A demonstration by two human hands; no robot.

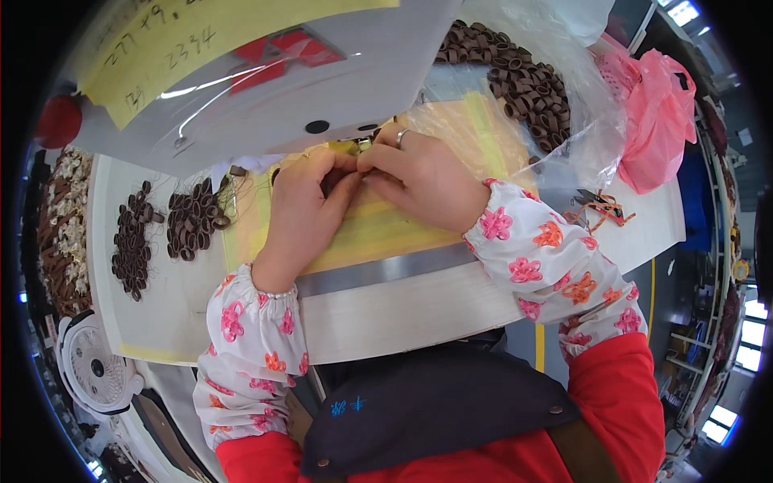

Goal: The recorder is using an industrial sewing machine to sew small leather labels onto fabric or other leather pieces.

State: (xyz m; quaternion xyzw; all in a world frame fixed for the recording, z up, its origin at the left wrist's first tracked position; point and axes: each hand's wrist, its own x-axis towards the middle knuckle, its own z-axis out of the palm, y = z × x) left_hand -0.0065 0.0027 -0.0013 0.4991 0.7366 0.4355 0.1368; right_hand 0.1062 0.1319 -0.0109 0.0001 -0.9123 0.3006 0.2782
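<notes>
Both hands meet under the white sewing machine (274,113), close to its presser foot area, above a yellow-taped work surface (378,233). My left hand (304,205) is closed, its thumb and forefinger pinched together. Touching its fingertips, my right hand (431,177) is closed in a pinch too and wears a ring. Whatever lies between the fingers is small and hidden. To the left are two piles of small dark brown loops (193,219) with loose threads. More brown loops (535,92) are heaped on clear plastic at the far right.
A pink plastic bag (656,121) stands at the right table edge, beyond thread snips (600,205) with orange strips. A white fan (97,362) is at the lower left. The white tabletop's (403,314) front edge runs before my body. Brown scraps (68,233) fill the far left.
</notes>
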